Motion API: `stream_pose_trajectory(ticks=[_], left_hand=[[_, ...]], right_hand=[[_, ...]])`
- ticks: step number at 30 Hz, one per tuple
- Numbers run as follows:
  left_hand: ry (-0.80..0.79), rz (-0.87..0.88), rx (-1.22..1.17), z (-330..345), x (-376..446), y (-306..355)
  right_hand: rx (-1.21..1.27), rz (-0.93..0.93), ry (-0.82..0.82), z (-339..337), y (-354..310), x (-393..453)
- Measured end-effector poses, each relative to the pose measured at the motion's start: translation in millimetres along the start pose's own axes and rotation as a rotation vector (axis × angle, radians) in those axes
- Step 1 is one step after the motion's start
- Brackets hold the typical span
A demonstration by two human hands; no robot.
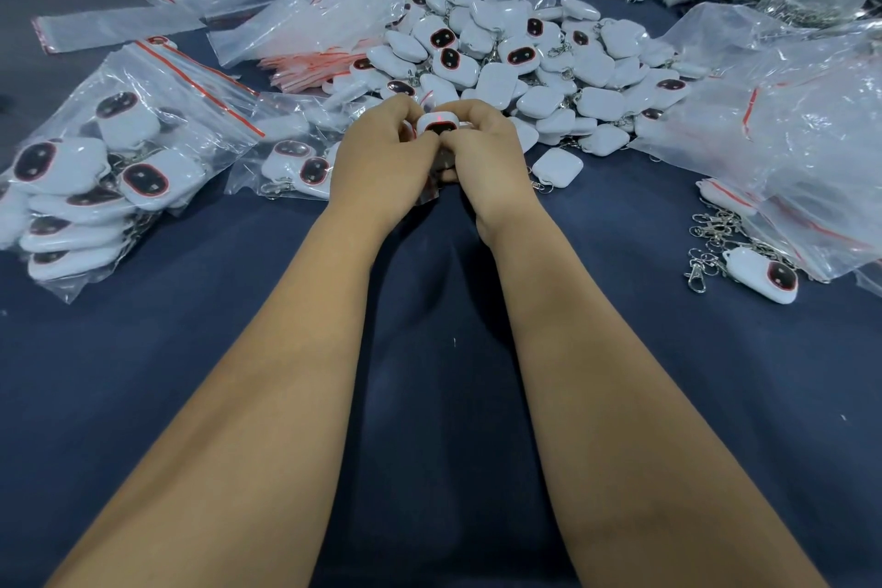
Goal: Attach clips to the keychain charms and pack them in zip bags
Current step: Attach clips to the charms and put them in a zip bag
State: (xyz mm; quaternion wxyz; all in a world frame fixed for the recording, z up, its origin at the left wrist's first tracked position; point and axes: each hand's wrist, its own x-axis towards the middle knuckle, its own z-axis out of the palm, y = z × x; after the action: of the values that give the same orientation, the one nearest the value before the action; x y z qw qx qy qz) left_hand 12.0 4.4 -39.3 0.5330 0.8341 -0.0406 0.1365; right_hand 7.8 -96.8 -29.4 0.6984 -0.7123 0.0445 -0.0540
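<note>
Pinching one charm point(436, 125) between them, both hands point(432, 158) turn its dark face toward the camera.

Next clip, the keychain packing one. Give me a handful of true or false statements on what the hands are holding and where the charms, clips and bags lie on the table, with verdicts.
1. Both hands hold one white charm between them. True: left hand and right hand meet around it.
2. The big pile of loose charms lies beyond the hands. True.
3. The filled zip bag lies to the right of the arms. False: it lies to the left.
4. The loose metal clips lie on the left edge of the table. False: they lie on the right, beside a single charm.
5. The table cover is dark blue. True.
</note>
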Motion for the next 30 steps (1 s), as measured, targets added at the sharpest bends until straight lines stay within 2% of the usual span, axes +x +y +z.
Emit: stream_pose_trajectory(ticks=[4, 9, 16, 19, 24, 27, 30], left_hand=[[0.001, -0.003, 0.027, 0.4, 1.0, -0.4], [0.077, -0.027, -0.027, 1.5, 3.0, 0.0], [0.11, -0.05, -0.006, 0.9, 2.1, -0.4], [0.078, -0.058, 0.061, 0.3, 4.2, -1.9], [0.075, -0.032, 0.032, -0.4, 2.3, 2.3], [0.103, -0.04, -0.039, -1.5, 1.1, 4.1], [0.157, -0.061, -0.109, -3.7, 0.5, 6.3]], right_hand=[[0.013, -0.004, 0.008, 0.3, -0.3, -1.1], [0.033, -0.072, 0.138, -0.3, -2.3, -1.5], [0.289, -0.084, 0.269, -3.9, -4.6, 0.8], [0.406, -0.085, 0.238, -5.3, -5.9, 1.5], [0.742, -0.035, 0.038, -2.0, -9.9, -0.3], [0.713, -0.013, -0.002, 0.6, -8.9, -1.5], [0.468, -0.023, 0.045, 2.4, -5.1, -1.3]])
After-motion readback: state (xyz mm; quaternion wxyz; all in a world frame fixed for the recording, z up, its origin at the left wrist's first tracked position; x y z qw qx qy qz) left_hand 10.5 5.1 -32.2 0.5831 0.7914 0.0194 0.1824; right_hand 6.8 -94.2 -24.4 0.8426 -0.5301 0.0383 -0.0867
